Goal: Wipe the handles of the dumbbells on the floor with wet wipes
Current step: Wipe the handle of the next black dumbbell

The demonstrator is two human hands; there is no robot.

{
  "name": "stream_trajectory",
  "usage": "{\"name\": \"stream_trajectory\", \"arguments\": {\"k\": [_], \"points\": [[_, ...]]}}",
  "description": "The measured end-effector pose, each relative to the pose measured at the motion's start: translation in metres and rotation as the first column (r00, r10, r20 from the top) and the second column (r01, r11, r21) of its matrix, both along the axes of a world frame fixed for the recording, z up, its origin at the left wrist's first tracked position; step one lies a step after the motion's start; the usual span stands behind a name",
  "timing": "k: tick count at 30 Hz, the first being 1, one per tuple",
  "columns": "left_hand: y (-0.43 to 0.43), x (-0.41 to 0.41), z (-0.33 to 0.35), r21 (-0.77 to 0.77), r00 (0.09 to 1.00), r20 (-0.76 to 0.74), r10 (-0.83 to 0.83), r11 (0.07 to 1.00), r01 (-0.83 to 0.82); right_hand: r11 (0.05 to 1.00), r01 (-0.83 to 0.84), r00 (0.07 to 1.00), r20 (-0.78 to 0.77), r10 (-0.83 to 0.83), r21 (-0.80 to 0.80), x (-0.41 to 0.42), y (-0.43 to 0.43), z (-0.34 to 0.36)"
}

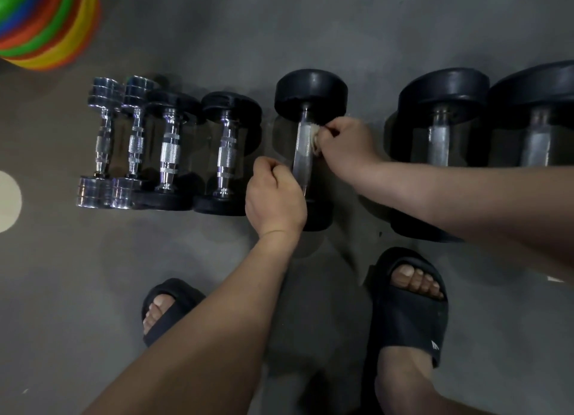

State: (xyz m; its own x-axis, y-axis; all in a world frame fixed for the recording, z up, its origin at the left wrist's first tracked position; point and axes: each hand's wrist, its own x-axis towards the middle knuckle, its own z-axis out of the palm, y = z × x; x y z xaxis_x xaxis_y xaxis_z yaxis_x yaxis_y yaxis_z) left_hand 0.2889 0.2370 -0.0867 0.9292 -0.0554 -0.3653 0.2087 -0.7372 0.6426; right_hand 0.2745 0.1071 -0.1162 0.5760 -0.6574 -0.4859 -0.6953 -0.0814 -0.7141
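Observation:
A row of dumbbells lies on the grey floor (pixel 310 26). In the middle is a black rubber-headed dumbbell (pixel 310 88) with a steel handle (pixel 302 147). My right hand (pixel 348 147) pinches a crumpled white wet wipe (pixel 315 136) against the right side of that handle, near its far head. My left hand (pixel 275 194) is curled by the handle's near end, covering part of the near head; whether it grips the handle is unclear.
Left of it lie two chrome dumbbells (pixel 102 141) and two small black-headed ones (pixel 225 154). Two big black dumbbells (pixel 441 129) lie to the right. Stacked coloured cones (pixel 46 20) stand at top left. My sandalled feet (pixel 410 306) are below.

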Motion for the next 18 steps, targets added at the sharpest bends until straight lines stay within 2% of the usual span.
{"name": "stream_trajectory", "arguments": {"k": [3, 7, 9, 11, 13, 15, 18], "points": [[0.001, 0.001, -0.001, 0.006, 1.000, 0.008, 0.006, 1.000, -0.006, 0.986, 0.049, 0.999, 0.007, -0.051, 0.158, -0.016, 0.017, -0.003], [0.001, 0.002, 0.000, 0.001, 1.000, 0.008, 0.010, 1.000, -0.010, 0.965, -0.016, 0.999, -0.023, 0.023, 0.262, -0.027, 0.018, -0.002], [0.001, 0.002, 0.000, 0.002, 1.000, 0.001, 0.006, 1.000, -0.006, 0.957, 0.042, 0.999, -0.012, -0.040, 0.288, -0.014, 0.009, -0.001], [0.000, 0.001, 0.001, 0.008, 1.000, 0.000, -0.001, 1.000, 0.001, 0.936, 0.156, 0.985, 0.021, -0.171, 0.317, 0.003, -0.003, -0.004], [-0.001, 0.000, 0.002, 0.012, 1.000, 0.002, -0.007, 1.000, 0.007, 0.930, 0.188, 0.978, 0.025, -0.206, 0.317, 0.007, -0.005, -0.005], [0.000, 0.001, 0.001, 0.012, 1.000, 0.002, -0.002, 1.000, 0.002, 0.932, 0.138, 0.989, -0.001, -0.146, 0.335, -0.006, 0.005, -0.004], [0.001, 0.002, -0.001, 0.003, 1.000, 0.002, 0.008, 1.000, -0.008, 0.920, -0.023, 0.998, -0.053, 0.047, 0.391, -0.025, 0.015, 0.000]]}}
